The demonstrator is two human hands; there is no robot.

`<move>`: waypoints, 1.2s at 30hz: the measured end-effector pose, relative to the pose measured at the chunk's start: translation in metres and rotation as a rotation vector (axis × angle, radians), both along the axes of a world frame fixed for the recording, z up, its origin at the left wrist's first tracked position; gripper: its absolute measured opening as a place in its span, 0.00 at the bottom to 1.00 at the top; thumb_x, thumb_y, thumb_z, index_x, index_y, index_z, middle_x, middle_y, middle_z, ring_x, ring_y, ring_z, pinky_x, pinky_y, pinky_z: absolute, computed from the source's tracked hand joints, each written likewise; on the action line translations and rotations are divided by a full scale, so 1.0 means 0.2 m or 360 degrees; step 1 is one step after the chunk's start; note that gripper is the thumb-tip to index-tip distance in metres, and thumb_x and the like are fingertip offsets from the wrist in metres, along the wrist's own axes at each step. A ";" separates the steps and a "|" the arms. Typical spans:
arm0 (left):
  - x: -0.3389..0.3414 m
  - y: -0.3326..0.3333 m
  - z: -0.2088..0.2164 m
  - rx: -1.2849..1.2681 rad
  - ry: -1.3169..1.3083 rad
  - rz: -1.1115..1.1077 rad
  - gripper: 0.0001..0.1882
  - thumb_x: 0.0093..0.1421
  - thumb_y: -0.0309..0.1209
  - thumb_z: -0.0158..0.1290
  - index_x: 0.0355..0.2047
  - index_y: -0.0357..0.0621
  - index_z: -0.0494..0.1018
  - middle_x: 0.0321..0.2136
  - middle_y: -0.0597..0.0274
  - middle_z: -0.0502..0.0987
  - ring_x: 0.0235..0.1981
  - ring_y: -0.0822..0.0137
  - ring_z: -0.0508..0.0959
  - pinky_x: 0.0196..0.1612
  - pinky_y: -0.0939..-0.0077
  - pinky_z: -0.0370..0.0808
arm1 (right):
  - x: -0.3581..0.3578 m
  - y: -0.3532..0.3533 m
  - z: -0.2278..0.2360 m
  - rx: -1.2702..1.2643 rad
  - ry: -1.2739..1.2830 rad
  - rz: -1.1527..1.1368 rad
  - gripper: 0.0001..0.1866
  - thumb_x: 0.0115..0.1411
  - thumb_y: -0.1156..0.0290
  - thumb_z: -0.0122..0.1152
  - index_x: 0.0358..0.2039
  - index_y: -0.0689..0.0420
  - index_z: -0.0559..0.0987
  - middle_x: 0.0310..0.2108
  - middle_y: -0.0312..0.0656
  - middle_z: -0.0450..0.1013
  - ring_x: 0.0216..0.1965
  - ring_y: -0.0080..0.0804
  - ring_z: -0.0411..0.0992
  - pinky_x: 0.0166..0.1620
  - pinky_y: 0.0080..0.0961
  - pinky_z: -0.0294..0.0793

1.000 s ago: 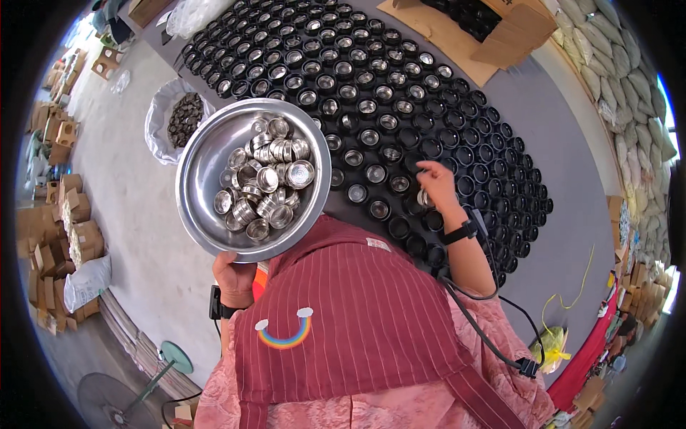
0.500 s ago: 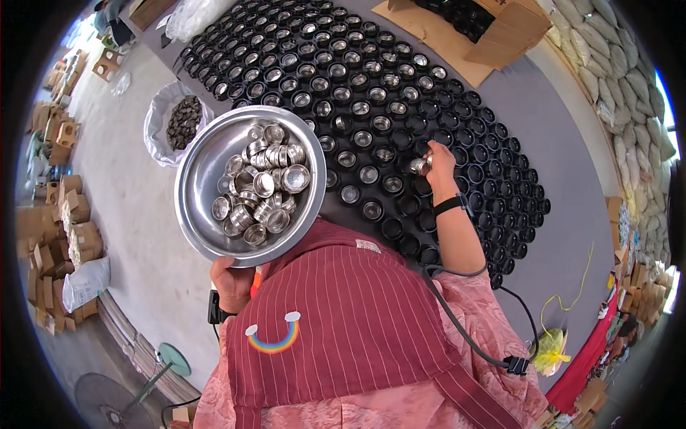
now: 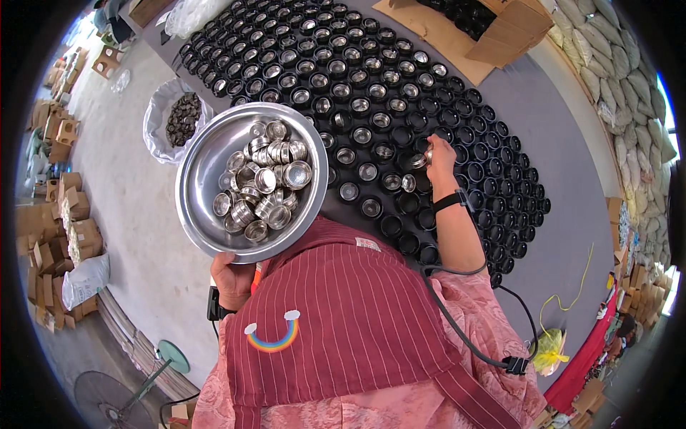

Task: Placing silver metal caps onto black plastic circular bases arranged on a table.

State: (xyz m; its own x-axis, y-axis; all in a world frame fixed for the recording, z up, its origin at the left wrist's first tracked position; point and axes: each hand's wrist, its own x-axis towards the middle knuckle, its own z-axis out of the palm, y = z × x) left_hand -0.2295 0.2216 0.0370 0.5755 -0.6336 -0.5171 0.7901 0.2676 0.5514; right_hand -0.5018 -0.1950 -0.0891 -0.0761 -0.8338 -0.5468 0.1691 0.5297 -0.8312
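Note:
My left hand (image 3: 233, 282) is closed on the near rim of a wide steel basin (image 3: 194, 204). Small silver metal cups with perforated bottoms (image 3: 297, 174) lie heaped inside it. To the right, my right hand (image 3: 441, 159) is closed on a silver metal cup (image 3: 429, 154), partly hidden by the fingers, above rows of round black containers (image 3: 475, 172). Just left of those fingers a second silver cup (image 3: 415, 161) sits tilted at a black container's mouth. Another silver cup (image 3: 408, 183) stands on edge a little nearer me.
Many black containers on the left and far side hold silver inserts (image 3: 362, 136); those on the right are dark inside. A white-lined sack of dark pieces (image 3: 152, 129) stands beyond the basin. An open cardboard box (image 3: 511, 36) lies far right. Stacked sacks (image 3: 607, 64) line the right.
Silver cups that were bunched at my right fingers are now apart, with one on edge nearer me. The basin in my left hand has risen slightly in view.

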 end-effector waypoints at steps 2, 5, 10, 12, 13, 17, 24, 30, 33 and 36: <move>-0.01 -0.01 0.01 -0.0016 -0.0017 -0.0002 0.36 0.42 0.26 0.49 0.57 0.38 0.63 0.54 0.53 0.70 0.56 0.52 0.69 0.62 0.52 0.62 | 0.01 0.00 0.03 -0.0070 -0.0030 0.0048 0.10 0.59 0.64 0.61 0.24 0.54 0.76 0.19 0.31 0.65 0.18 0.23 0.64 0.19 0.24 0.59; -0.01 -0.02 0.03 0.0042 -0.0023 0.0007 0.37 0.42 0.26 0.49 0.58 0.38 0.62 0.54 0.53 0.70 0.56 0.51 0.69 0.62 0.52 0.62 | 0.03 0.00 0.08 -0.0016 -0.0085 0.0033 0.09 0.58 0.65 0.61 0.25 0.54 0.76 0.19 0.32 0.65 0.18 0.24 0.64 0.18 0.25 0.64; -0.01 -0.03 0.03 0.0060 -0.0003 0.0008 0.37 0.42 0.26 0.49 0.58 0.38 0.62 0.55 0.53 0.70 0.56 0.51 0.69 0.62 0.52 0.62 | 0.05 -0.02 0.10 0.0084 0.0206 0.0339 0.09 0.57 0.64 0.61 0.28 0.56 0.76 0.23 0.34 0.65 0.20 0.28 0.66 0.21 0.29 0.72; 0.00 -0.01 0.00 0.0053 0.0004 0.0024 0.36 0.43 0.26 0.49 0.58 0.38 0.62 0.55 0.52 0.70 0.56 0.51 0.69 0.62 0.52 0.64 | 0.05 -0.02 0.09 0.0104 0.0238 0.0374 0.09 0.57 0.64 0.61 0.29 0.56 0.76 0.24 0.35 0.64 0.22 0.30 0.67 0.21 0.31 0.73; 0.00 -0.01 0.00 0.0049 0.0012 0.0040 0.36 0.43 0.26 0.49 0.58 0.38 0.62 0.55 0.51 0.69 0.56 0.51 0.69 0.62 0.52 0.65 | 0.05 -0.01 0.10 0.0128 0.0269 0.0409 0.10 0.57 0.63 0.61 0.30 0.56 0.76 0.24 0.35 0.64 0.23 0.31 0.67 0.22 0.32 0.74; 0.00 -0.02 -0.01 0.0035 -0.0003 0.0051 0.37 0.43 0.26 0.49 0.58 0.38 0.61 0.55 0.50 0.69 0.56 0.50 0.69 0.62 0.52 0.65 | 0.03 -0.01 0.13 0.0202 0.0162 0.0462 0.10 0.57 0.62 0.61 0.31 0.56 0.76 0.24 0.35 0.62 0.25 0.33 0.68 0.24 0.34 0.76; 0.00 0.00 -0.03 0.0053 -0.0004 0.0096 0.37 0.43 0.26 0.49 0.59 0.37 0.61 0.56 0.51 0.69 0.56 0.50 0.69 0.62 0.52 0.65 | -0.06 0.19 0.20 -0.0818 0.1410 0.1541 0.15 0.45 0.58 0.69 0.25 0.57 0.81 0.26 0.47 0.77 0.31 0.43 0.77 0.36 0.36 0.75; 0.00 -0.04 -0.01 0.0020 -0.0012 0.0038 0.37 0.43 0.26 0.48 0.58 0.38 0.61 0.56 0.50 0.68 0.57 0.50 0.69 0.62 0.51 0.64 | -0.10 0.43 0.22 -0.0996 0.1855 0.1737 0.12 0.46 0.60 0.67 0.28 0.53 0.82 0.30 0.46 0.77 0.34 0.47 0.76 0.37 0.40 0.75; 0.01 -0.06 0.00 0.0029 0.0006 0.0024 0.37 0.43 0.26 0.49 0.58 0.38 0.61 0.55 0.51 0.69 0.56 0.50 0.69 0.62 0.51 0.65 | -0.09 0.42 0.22 -0.0897 0.1842 0.1749 0.10 0.45 0.64 0.65 0.27 0.54 0.81 0.31 0.46 0.76 0.34 0.47 0.76 0.37 0.40 0.75; 0.02 -0.04 -0.02 0.0068 0.0020 0.0020 0.37 0.43 0.26 0.49 0.58 0.38 0.62 0.55 0.52 0.69 0.56 0.50 0.70 0.61 0.50 0.66 | -0.04 0.34 0.29 -0.0893 0.1783 0.1655 0.08 0.46 0.64 0.65 0.26 0.53 0.81 0.31 0.46 0.76 0.34 0.47 0.76 0.37 0.41 0.75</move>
State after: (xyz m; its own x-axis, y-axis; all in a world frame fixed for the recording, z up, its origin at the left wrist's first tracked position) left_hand -0.2262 0.2146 0.0333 0.5765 -0.6036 -0.5508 0.7938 0.2539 0.5526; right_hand -0.5106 -0.1272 -0.0312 0.4872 -0.8411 -0.2349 -0.8365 -0.3721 -0.4023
